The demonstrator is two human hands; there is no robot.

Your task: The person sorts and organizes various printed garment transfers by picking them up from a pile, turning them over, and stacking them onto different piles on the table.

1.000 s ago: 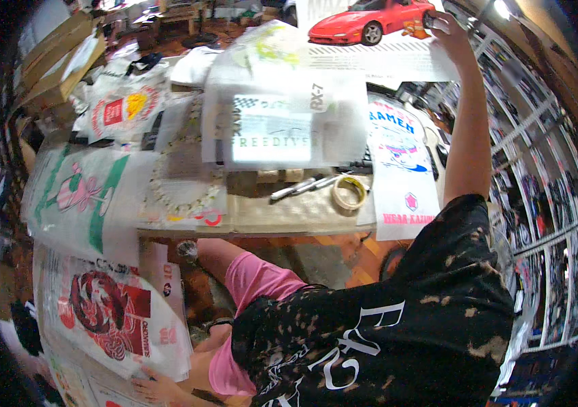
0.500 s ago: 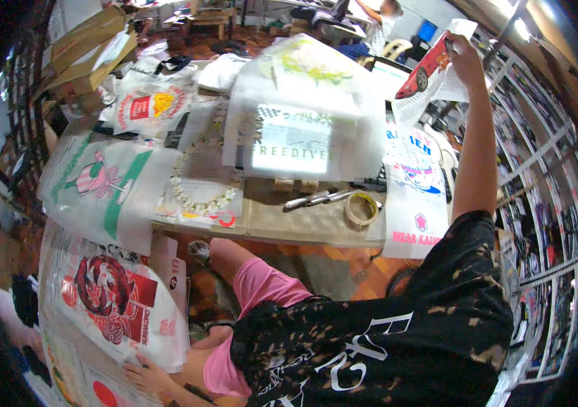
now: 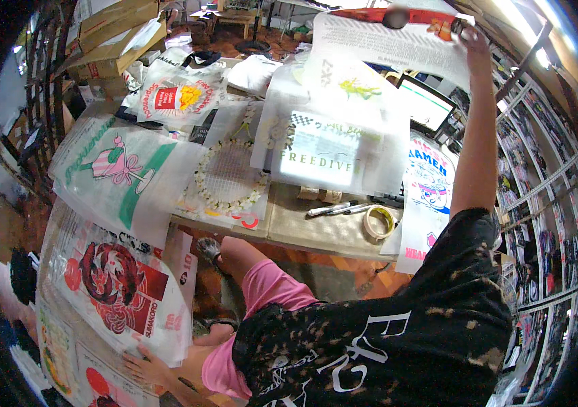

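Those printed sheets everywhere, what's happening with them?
A person in a black shirt holds a large printed sheet with a red car picture up high by its corner in the right hand. The left hand rests low on a sheet with a red design. More printed sheets cover the table.

- Transfer sheets (image 3: 316, 149): thin film, glossy, translucent, catching glare.
- Raised sheet (image 3: 390, 44): glossy film, printed.
- Desk (image 3: 323, 230): matt, dull tan top.
- Tape roll (image 3: 378, 222): papery, matt.
- Boxes (image 3: 116, 34): rough brown cardboard.
- Markers (image 3: 333, 209): smooth plastic.
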